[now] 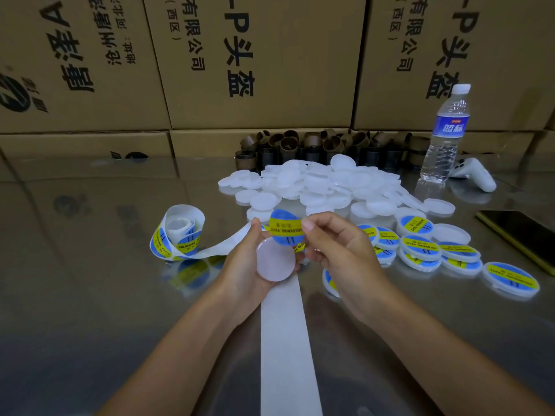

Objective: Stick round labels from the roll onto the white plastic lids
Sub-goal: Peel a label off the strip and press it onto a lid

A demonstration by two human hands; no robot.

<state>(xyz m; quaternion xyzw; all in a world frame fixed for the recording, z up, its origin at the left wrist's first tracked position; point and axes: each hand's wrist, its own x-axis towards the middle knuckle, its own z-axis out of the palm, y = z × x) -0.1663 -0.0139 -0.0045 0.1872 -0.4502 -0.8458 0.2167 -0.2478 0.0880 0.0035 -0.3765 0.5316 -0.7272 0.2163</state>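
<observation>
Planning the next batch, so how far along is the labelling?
Done: several labelled lids lie on the right. In hand: the left hand holds a bare lid, the right hand pinches a label above it. Left: a big pile of bare lids.

A round blue-and-yellow label, peeled and curved, is pinched by the right hand above a blank white lid that the left hand holds. The label roll stands on edge at left on the table. Blank lids are heaped behind it, and labelled lids overlap at right.
</observation>
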